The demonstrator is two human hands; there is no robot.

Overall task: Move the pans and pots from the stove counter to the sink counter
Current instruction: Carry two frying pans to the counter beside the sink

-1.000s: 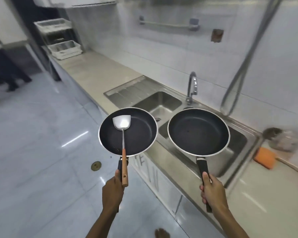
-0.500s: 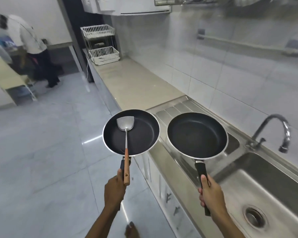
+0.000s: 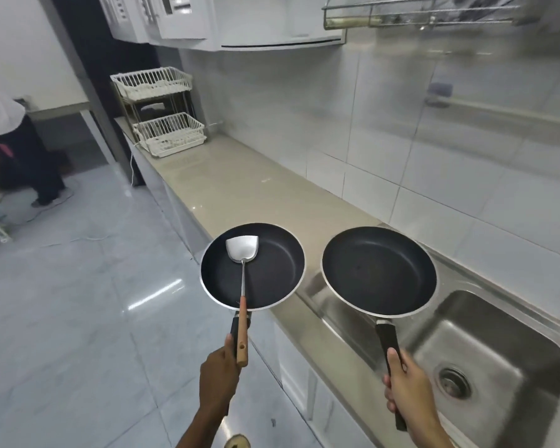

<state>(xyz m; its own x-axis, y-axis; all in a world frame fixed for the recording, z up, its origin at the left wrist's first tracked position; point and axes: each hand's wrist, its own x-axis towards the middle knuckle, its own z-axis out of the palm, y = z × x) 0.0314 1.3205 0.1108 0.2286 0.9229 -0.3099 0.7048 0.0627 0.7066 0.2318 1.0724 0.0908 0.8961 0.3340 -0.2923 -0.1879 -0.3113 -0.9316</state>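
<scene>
I carry two black frying pans by their handles. My left hand grips the handle of the left pan, which hangs over the counter's front edge and the floor. A steel spatula with a wooden handle lies in that pan, its handle held along the pan's handle by the same hand. My right hand grips the black handle of the right pan, held level above the steel drainboard beside the sink basin.
A beige counter runs away from me along the tiled wall. A white two-tier wire rack stands at its far end. Wall cabinets and a wire shelf hang above. A person stands at the far left.
My view has swung left along the counter: the faucet and sponge have left the frame, and the bare counter and wire rack are closer. Both pans stay held out in front.
</scene>
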